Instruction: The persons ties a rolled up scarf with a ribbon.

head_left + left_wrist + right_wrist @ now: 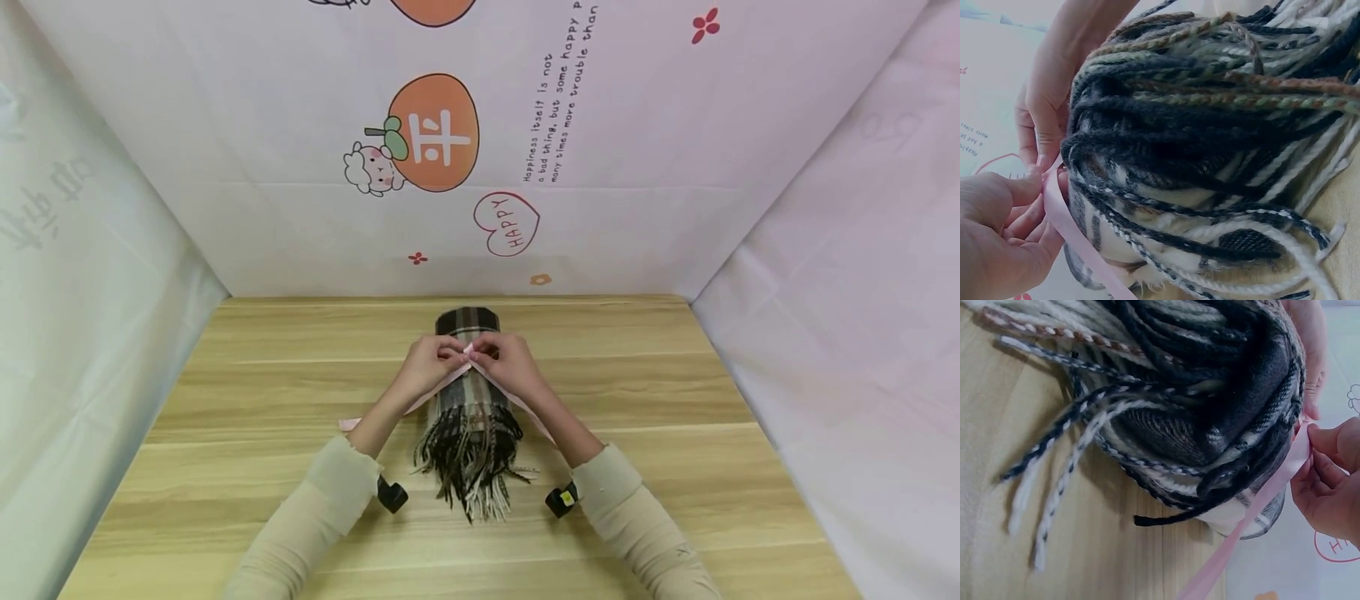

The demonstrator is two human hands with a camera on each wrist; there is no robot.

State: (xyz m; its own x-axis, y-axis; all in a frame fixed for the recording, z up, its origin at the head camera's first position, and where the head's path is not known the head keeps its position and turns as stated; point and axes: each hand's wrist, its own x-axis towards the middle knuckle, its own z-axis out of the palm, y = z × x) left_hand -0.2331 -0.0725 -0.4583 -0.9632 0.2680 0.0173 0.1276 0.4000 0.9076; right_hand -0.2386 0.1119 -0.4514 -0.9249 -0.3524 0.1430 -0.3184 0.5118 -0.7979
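A rolled plaid scarf in black, grey and beige lies lengthwise on the wooden table, its twisted fringe pointing toward me. Over the top of the roll, a pink ribbon is pinched between the fingertips of my left hand. My right hand meets it there and pinches the ribbon too, thumb against fingers. One ribbon tail runs down to the left under my left wrist, the other down to the right beneath my right forearm. The fingertips of both hands nearly meet, and they cover the crossing of the ribbon.
The wooden table ends at a white printed backdrop just behind the scarf. White cloth walls stand on both sides. A black wrist camera sits under the left sleeve, another black camera under the right.
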